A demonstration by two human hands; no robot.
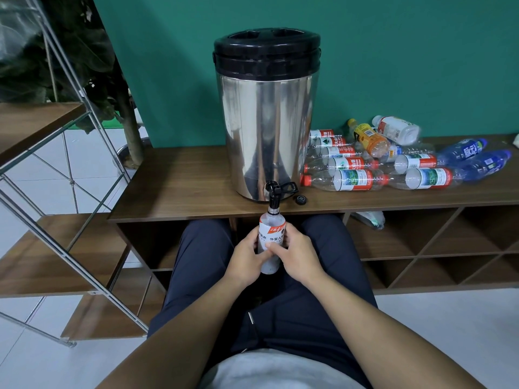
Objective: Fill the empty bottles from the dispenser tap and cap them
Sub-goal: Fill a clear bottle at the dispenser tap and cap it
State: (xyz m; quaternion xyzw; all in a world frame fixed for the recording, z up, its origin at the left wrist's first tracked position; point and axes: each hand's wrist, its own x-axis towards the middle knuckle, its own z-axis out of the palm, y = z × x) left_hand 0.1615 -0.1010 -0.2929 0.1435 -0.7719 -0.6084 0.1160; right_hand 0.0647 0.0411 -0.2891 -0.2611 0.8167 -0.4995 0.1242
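A steel dispenser (266, 130) with a black lid stands on the wooden shelf top (182, 192). Its black tap (273, 193) juts over the front edge. An uncapped clear bottle (271, 230) with a white and orange label is held upright, its mouth right under the tap spout. My left hand (245, 261) grips the bottle's body from the left and my right hand (299, 258) grips it from the right. A loose black cap (300, 199) lies on the shelf just right of the tap.
Several empty bottles lie in a pile (393, 161) on the shelf right of the dispenser, two blue ones (477, 158) farthest right. Another bottle (370, 219) lies in a cubby below. A metal-framed rack (70, 192) stands at left. My knees fill the space under the tap.
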